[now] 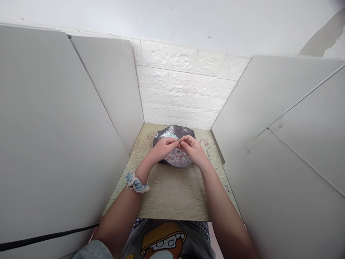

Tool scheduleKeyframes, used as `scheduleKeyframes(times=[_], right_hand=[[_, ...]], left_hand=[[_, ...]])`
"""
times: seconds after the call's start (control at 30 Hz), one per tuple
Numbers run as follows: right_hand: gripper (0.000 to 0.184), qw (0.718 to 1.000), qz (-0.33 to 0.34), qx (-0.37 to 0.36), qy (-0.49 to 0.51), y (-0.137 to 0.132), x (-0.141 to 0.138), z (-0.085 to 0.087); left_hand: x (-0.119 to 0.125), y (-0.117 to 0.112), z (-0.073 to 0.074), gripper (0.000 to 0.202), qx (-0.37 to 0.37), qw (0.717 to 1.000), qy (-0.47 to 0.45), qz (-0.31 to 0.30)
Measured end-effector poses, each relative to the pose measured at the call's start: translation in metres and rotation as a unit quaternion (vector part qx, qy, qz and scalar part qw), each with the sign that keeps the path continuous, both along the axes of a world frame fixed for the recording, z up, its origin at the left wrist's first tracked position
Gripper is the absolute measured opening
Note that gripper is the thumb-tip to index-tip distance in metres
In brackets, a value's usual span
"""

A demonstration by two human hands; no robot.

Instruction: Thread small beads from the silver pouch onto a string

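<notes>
Over a shiny grey pouch [175,130] full of small beads [176,157], my left hand [166,146] and my right hand [191,148] meet at the fingertips. Both hands are closed in a pinch, thumb against fingers. Whatever sits between the fingertips is too small to make out. The beads are mostly pink, white and clear, with a few red ones. A blue and white scrunchie [137,182] circles my left wrist. To the right of the pouch lies a strand of pale beads [209,144], curved on the table.
The narrow wooden table [178,194] is boxed in by white panels on the left [107,79] and right [258,108], with a white brick-pattern wall [178,86] behind. Small metallic bits [227,188] lie by its right edge.
</notes>
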State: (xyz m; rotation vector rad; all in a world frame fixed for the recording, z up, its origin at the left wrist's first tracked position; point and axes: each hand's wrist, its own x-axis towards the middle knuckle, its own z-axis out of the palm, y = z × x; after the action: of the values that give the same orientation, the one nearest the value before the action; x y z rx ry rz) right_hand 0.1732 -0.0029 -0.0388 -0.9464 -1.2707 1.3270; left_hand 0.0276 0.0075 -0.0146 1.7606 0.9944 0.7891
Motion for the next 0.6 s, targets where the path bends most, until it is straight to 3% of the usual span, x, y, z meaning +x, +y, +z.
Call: scheduleKeyframes(times=[0.2,0.6], right_hand=[[0.009,0.998,0.001,0.048,-0.051,-0.0001,0.0003,-0.0031],[0.010,0.993,-0.002,0.064,-0.095,-0.0016,0.0006,-0.0014]], left_hand=[[-0.0006,0.0007,-0.0019,0.027,-0.002,1.000,0.015,0.017],[-0.0007,0.0006,-0.0013,0.026,-0.003,0.999,0.036,0.016]])
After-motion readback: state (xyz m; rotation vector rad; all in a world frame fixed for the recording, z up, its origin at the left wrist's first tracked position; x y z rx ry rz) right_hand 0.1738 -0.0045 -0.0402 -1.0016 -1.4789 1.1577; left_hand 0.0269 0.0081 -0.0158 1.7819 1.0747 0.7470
